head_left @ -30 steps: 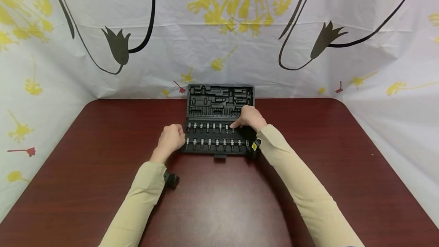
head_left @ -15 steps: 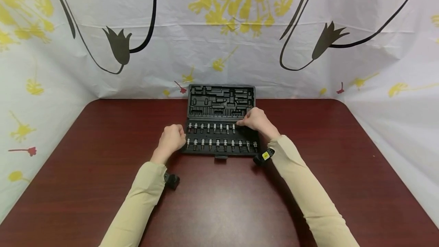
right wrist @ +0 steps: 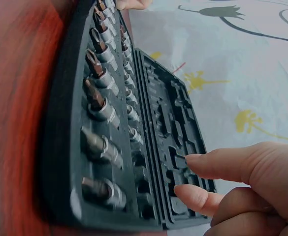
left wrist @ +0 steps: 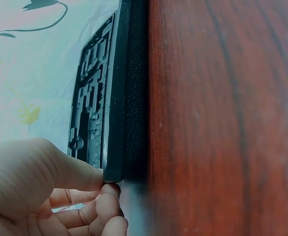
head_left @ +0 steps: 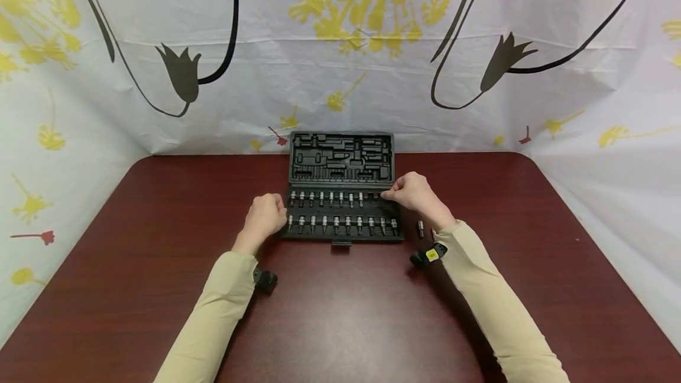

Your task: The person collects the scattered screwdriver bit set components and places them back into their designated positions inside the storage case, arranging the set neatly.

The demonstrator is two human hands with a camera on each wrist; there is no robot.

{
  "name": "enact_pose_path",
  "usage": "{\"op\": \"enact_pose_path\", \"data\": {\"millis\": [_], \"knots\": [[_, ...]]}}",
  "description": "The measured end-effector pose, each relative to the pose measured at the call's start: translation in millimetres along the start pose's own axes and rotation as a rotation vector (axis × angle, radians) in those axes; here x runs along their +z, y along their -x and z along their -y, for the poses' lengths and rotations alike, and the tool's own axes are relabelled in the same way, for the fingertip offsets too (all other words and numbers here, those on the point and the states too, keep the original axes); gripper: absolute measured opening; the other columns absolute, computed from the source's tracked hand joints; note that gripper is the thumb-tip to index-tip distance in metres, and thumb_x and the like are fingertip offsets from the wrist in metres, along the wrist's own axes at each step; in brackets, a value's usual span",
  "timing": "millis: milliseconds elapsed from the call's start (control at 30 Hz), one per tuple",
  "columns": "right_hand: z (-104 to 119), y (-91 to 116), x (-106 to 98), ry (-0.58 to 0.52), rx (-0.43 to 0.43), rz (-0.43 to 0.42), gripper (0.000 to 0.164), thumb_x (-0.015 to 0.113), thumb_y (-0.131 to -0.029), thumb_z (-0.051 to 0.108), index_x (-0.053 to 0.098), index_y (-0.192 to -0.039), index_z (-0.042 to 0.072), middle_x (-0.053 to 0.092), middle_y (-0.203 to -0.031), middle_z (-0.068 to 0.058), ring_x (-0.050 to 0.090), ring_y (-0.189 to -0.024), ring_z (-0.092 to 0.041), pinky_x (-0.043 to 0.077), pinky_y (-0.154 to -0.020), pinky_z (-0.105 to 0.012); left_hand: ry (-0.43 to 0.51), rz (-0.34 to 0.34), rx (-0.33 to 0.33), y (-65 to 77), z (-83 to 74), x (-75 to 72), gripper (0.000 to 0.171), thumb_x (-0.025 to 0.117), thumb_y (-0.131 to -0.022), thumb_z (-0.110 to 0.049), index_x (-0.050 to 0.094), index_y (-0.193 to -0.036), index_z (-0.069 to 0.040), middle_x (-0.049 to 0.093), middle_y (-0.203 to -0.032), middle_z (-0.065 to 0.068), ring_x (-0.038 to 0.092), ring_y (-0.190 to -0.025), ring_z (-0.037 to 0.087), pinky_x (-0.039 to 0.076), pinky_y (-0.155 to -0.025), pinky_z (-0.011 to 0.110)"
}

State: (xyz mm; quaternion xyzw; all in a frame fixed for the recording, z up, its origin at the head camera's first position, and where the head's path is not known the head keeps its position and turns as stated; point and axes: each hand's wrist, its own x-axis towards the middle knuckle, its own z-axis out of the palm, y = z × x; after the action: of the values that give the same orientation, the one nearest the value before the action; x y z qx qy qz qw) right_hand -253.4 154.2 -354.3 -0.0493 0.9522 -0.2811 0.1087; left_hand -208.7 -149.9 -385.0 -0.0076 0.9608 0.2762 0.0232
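Observation:
A black hinged case (head_left: 330,210) lies with its lid up at the back of the table. Two rows of metal bit sockets (right wrist: 103,109) sit in its base, and the back row has vacant slots at its right end. My left hand (head_left: 264,216) pinches the case's left edge; in the left wrist view the thumb is above the corner and the fingers below. Over the right end of the back row is my right hand (head_left: 418,195). Its thumb and forefinger are apart with nothing between them in the right wrist view, the other fingers bent.
One loose bit socket (head_left: 421,229) lies on the dark red table (head_left: 340,312), right of the case and near the right wrist. Behind the table hangs a white patterned cloth (head_left: 266,99). The raised lid (head_left: 340,157) has moulded recesses.
My right hand has moved rightward along the back row, off its last bit socket. The loose bit socket on the table has come into view. The left hand has stayed on the case.

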Motion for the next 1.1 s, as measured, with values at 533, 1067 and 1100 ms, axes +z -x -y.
{"op": "enact_pose_path", "data": {"millis": [533,1067,1100], "knots": [[-33.5,26.2,-13.9,0.086,0.006,-0.012,0.031,0.067,-0.085,0.026,0.069,-0.067,0.001,0.058,-0.054,0.000,0.043,-0.049,-0.010,0.037,-0.050,-0.027,-0.016,0.000,0.019,-0.7,0.0,1.3,0.025,0.054,-0.088,-0.006,0.047,-0.065,-0.009,0.046,-0.060,0.005,0.044,-0.056,0.021,0.032,-0.051,0.029],[-49.1,35.2,-13.9,0.159,0.008,0.079,0.034,0.070,-0.081,0.024,0.065,-0.053,0.005,0.056,-0.047,-0.002,0.054,-0.042,-0.016,0.040,-0.044,-0.027,-0.006,-0.004,0.024,0.7,0.8,1.2,0.024,0.054,-0.088,-0.007,0.047,-0.066,-0.009,0.046,-0.060,0.006,0.043,-0.055,0.021,0.033,-0.051,0.031],[-49.8,35.4,-13.6,0.162,0.006,0.080,0.034,0.071,-0.079,0.024,0.064,-0.052,0.005,0.055,-0.045,0.000,0.053,-0.041,-0.015,0.038,-0.043,-0.026,-0.005,-0.004,0.025,0.7,0.8,1.1,0.024,0.054,-0.088,-0.006,0.047,-0.066,-0.009,0.046,-0.060,0.006,0.043,-0.055,0.021,0.032,-0.051,0.030]]}}
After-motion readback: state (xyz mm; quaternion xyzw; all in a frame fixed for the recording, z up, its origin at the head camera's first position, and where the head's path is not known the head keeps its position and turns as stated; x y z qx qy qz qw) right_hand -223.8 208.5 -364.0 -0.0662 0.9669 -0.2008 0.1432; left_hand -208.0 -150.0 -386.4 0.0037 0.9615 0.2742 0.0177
